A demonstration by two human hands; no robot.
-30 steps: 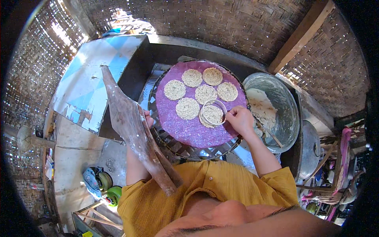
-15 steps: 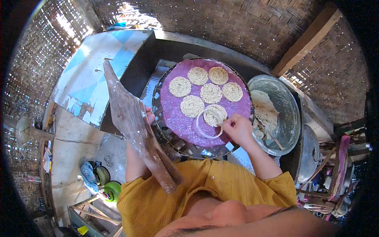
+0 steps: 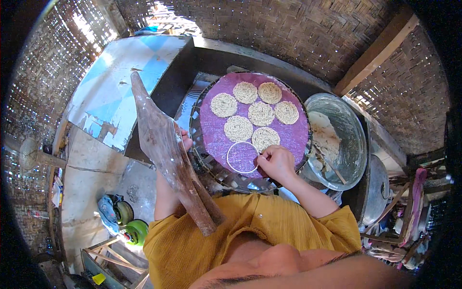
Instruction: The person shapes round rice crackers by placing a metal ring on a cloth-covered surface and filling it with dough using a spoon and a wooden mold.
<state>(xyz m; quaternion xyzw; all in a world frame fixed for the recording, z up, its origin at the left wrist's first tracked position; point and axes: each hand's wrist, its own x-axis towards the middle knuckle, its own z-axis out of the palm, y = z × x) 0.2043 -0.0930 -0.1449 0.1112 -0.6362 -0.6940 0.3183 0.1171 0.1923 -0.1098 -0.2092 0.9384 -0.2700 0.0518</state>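
My right hand (image 3: 277,164) pinches the edge of a thin white ring (image 3: 242,170) over the near part of a purple cloth (image 3: 214,144). The cloth covers a round woven tray. Several round, pale cakes of coiled dough strands lie on it, and the nearest cake (image 3: 265,139) sits just beyond my right fingers. A long, dark wooden press (image 3: 166,144) with two handle-like arms slants up from my chest to the left. My left hand (image 3: 186,140) is wrapped round it from behind, largely hidden by the wood; only some curled fingers show beside the tray.
Right of the tray stands a large basin (image 3: 353,144) of pale dough with a stick in it. A metal pot lid (image 3: 378,190) is beyond it. At the left are a worn blue-and-white board (image 3: 120,86) and a green gas cylinder (image 3: 137,232). Woven walls surround the space.
My right hand has moved left and toward me with the ring, off the nearest dough cake onto bare purple cloth. My left hand and the wooden press have hardly moved.
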